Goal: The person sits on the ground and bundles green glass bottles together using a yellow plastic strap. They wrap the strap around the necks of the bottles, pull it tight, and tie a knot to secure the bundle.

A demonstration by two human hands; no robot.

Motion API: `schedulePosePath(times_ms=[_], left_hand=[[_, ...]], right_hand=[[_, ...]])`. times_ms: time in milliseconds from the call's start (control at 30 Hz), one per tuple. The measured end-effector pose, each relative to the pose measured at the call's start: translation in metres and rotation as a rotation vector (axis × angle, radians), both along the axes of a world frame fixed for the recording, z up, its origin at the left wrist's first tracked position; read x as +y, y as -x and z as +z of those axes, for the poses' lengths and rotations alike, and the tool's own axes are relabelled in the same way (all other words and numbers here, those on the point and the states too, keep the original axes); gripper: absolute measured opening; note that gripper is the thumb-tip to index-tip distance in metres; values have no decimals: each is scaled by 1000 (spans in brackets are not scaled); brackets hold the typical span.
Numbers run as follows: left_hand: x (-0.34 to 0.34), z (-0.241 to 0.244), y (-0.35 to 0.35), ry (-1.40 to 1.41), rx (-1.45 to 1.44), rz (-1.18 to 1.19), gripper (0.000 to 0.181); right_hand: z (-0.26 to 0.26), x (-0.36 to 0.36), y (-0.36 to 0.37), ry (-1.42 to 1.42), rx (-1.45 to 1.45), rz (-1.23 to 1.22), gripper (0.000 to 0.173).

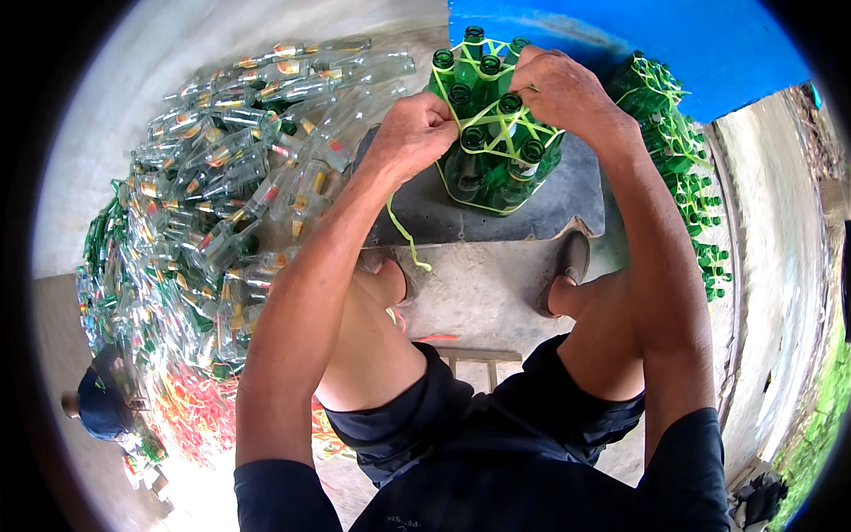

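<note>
Several green glass bottles (495,176) stand upright in a tight bundle on a dark, flat board (425,216). Yellow-green plastic strapping (506,133) crosses between their necks and also runs around their lower part. At the bundle's left side, my left hand (420,133) is closed on the strapping, and a loose end hangs below it over the board's front edge. My right hand (558,86) pinches the strapping at the back right of the bundle, with its fingertips partly hidden among the necks.
Clear glass bottles (226,159) lie in a large heap at left, with red and yellow strapping (196,412) below. Strapped green bottles (665,133) stand at right beside a blue panel (638,40). A small wooden stool (479,354) is between my legs. Another person (103,399) is at far left.
</note>
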State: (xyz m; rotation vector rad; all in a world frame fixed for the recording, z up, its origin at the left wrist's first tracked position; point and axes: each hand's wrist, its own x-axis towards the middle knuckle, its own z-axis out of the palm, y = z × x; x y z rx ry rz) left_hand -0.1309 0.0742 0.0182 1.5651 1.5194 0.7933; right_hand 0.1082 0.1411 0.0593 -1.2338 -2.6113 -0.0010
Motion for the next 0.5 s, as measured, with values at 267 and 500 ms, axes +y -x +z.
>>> schedulePosePath(times_ms=[267,500], left_hand=[[-3,22,3,-236,119,-39,43],[6,19,14,-239,211,-140,48]], right_hand=[[-5,-12,-17,-139,89,117,10],[28,-80,-15,93,164,-7,18]])
